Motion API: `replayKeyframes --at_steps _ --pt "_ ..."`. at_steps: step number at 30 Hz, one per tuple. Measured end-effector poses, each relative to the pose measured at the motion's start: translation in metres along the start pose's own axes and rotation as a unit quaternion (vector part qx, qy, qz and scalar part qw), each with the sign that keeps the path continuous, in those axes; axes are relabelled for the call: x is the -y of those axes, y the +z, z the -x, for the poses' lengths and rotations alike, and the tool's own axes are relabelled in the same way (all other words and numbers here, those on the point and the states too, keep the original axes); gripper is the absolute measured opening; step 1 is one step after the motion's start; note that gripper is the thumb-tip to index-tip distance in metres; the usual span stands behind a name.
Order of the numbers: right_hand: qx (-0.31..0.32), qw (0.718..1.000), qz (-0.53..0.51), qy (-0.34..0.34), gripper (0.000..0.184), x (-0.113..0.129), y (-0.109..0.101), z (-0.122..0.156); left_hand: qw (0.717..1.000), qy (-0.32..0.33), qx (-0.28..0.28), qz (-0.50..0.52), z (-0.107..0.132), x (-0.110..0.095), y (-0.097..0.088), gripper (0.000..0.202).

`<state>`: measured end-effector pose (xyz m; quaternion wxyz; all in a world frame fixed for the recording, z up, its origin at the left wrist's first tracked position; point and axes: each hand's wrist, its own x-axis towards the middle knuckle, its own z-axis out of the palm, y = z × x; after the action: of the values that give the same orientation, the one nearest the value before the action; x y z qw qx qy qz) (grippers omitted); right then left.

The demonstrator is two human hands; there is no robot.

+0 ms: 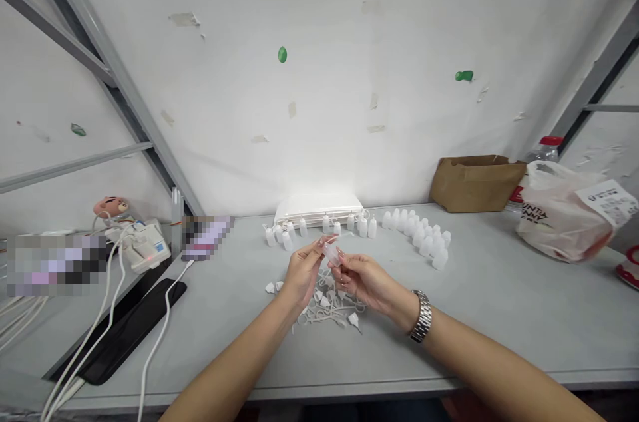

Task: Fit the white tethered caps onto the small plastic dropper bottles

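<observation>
Nearest, a watch (422,315) sits on the right wrist. Both hands are raised just above the counter (474,342). The left hand (302,272) and right hand (362,279) meet on one small bottle (331,253), and the fingers (319,245) of each pinch it from either side. This looks like the fitting step, a tip or cap going onto the bottle's neck, and that calls for a straight line-up and a firm push. I cannot tell whether the part is seated.

Under the hands lies a loose pile of caps (327,309). Farther back stand a short row of bottles (284,235) and a bigger cluster (424,235) to the right; they look empty. Behind them is a white box (319,208) with nothing visible in it. By the wall sits a paper bag (474,182) whose contents are hidden, and a plastic bag (564,219) with something reddish inside
</observation>
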<state>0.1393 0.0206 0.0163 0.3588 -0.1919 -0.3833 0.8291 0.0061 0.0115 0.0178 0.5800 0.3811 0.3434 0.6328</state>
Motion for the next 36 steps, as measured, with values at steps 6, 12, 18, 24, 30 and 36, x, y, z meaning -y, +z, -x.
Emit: replayKeyframes --at_steps 6,12,18,24,30,36 --pt "0.043 0.995 -0.062 0.068 0.022 0.004 -0.006 -0.002 1.000 -0.013 0.018 0.015 0.004 -0.004 0.004 0.025" --pt "-0.033 0.992 0.106 -0.060 0.028 0.006 -0.002 -0.005 1.000 -0.004 -0.013 0.004 0.001 -0.005 -0.001 0.025" --pt "-0.064 0.983 0.156 -0.078 0.029 0.006 0.002 -0.003 0.999 -0.014 -0.011 0.029 0.000 -0.006 0.000 0.023" --pt "-0.084 0.981 0.156 -0.080 0.030 0.008 -0.001 -0.004 0.997 -0.009 -0.019 -0.073 -0.005 -0.011 -0.008 0.028" --pt "-0.137 0.973 0.143 -0.120 0.025 0.026 -0.012 0.000 0.903 0.041 -0.029 -0.426 -0.015 -0.031 -0.041 0.015" --pt "-0.153 0.970 0.149 -0.118 0.025 0.033 -0.013 0.003 0.845 0.066 0.097 -0.521 -0.006 -0.023 -0.037 0.014"
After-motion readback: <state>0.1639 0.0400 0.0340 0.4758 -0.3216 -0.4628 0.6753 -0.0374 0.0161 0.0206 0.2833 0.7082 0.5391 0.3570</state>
